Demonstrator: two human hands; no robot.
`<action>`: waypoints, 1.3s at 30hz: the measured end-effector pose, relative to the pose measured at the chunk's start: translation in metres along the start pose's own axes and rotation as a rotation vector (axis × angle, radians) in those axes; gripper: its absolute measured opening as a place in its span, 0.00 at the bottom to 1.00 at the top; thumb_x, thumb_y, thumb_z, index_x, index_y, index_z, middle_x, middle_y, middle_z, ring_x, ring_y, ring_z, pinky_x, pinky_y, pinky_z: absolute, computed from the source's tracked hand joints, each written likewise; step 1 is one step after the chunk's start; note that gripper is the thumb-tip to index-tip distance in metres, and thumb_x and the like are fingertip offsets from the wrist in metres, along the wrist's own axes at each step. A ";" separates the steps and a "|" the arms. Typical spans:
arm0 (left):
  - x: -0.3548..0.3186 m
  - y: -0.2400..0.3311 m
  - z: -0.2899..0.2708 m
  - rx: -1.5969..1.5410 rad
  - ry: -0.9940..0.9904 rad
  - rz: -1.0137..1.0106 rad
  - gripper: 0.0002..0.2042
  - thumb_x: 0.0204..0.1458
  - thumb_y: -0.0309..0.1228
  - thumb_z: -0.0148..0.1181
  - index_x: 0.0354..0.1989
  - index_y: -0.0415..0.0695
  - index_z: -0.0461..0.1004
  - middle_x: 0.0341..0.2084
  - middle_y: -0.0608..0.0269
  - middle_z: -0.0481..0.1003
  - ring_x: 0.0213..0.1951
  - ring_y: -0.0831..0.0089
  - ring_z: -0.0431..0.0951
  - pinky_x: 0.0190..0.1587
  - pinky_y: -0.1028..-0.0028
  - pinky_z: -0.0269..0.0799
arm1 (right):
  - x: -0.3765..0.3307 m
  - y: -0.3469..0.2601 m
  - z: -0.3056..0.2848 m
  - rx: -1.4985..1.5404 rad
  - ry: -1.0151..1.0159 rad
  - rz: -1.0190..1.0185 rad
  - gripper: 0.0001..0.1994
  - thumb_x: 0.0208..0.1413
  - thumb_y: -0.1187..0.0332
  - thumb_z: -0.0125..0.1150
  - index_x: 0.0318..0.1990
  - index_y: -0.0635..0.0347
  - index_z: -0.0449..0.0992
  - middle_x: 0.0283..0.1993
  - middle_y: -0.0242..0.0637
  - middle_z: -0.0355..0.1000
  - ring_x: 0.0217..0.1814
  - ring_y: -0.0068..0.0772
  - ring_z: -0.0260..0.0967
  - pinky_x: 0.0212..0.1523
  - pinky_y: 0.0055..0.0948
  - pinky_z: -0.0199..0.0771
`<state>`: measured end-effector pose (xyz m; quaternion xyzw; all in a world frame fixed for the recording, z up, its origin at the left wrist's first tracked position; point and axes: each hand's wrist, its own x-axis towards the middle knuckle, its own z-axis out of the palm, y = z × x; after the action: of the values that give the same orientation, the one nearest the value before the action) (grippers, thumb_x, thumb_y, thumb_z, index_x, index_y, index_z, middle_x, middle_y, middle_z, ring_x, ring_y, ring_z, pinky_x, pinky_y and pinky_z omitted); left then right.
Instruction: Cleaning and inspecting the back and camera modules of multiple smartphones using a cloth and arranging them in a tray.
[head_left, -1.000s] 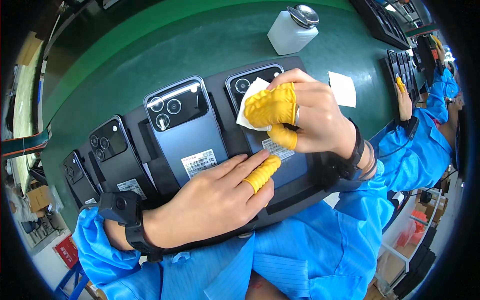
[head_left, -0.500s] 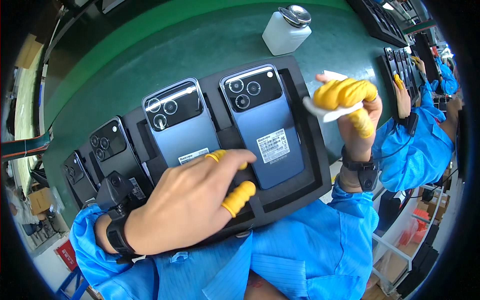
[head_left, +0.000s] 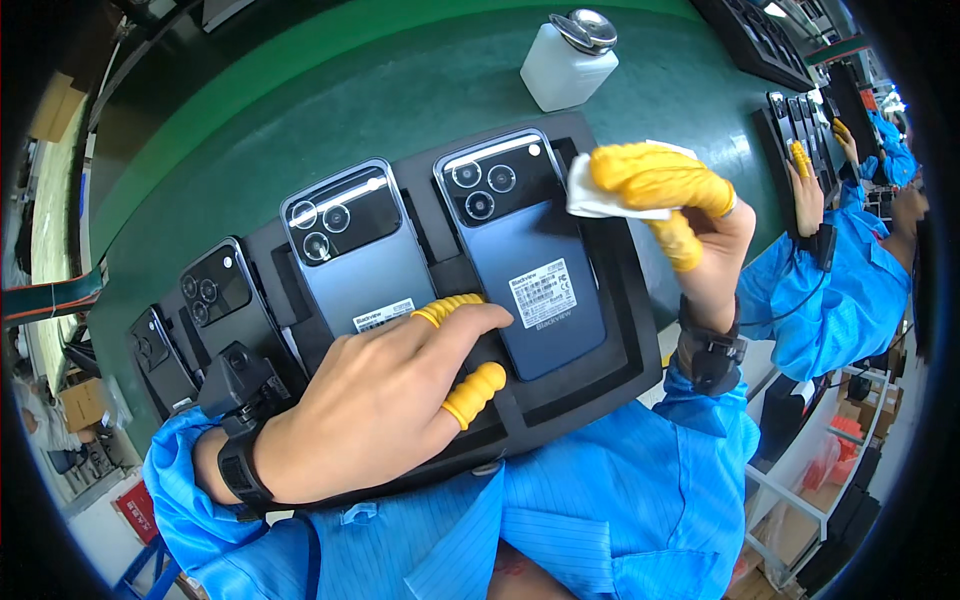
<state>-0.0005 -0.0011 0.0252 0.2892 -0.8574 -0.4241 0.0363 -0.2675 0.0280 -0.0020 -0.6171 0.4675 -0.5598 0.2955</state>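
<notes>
Four phones lie face down in a black foam tray [head_left: 638,290]; the rightmost blue phone [head_left: 495,245] bears a white label. My left hand [head_left: 370,410] wears yellow finger cots and rests over the tray, its fingers apart, a fingertip at this phone's left edge. Beside it, another blue phone [head_left: 385,275] is partly covered by that hand. My right hand [head_left: 690,210], also in yellow finger cots, is closed on a folded white wipe [head_left: 592,197] over the upper right edge of the rightmost phone. Whether the wipe touches the phone I cannot tell.
A white pump bottle [head_left: 570,68] with a metal top stands behind the tray on the green table [head_left: 430,85]. Two dark phones [head_left: 220,290] sit at the tray's left. A co-worker in a blue sleeve [head_left: 820,300] works at another tray on the right.
My right hand has moved left with the white wipe, from beside the tray to over the rightmost phone's edge. My left hand has stayed nearly in place.
</notes>
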 end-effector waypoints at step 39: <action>0.004 0.009 -0.012 -0.363 -0.208 -0.275 0.26 0.50 0.24 0.60 0.57 0.40 0.57 0.53 0.55 0.64 0.43 0.69 0.75 0.40 0.72 0.73 | 0.028 0.025 0.028 -0.489 -0.497 -0.699 0.07 0.34 0.74 0.62 0.26 0.62 0.76 0.33 0.37 0.75 0.33 0.34 0.72 0.52 0.42 0.70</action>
<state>-0.0042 -0.0077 0.0386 0.3468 -0.7190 -0.5994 -0.0589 -0.2480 -0.0114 -0.0187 -0.9030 0.2656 -0.3354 0.0393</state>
